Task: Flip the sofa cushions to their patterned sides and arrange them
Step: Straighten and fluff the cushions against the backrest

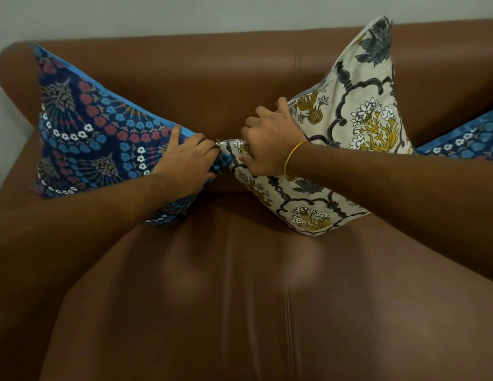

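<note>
My L hand (185, 160) grips navy floral cushion (85, 133), R hand (267, 144) grips cream floral cushion (358, 116); both patterned-side up on sofa (240, 298).

A home living room: brown leather sofa (240, 284) with patterned cushions (96, 133) against a plain pale wall (185, 12)

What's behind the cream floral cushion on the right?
Behind the cream cushion is the brown sofa backrest. A blue patterned cushion pokes out at its right edge; the rest of it is covered or out of frame.
</note>
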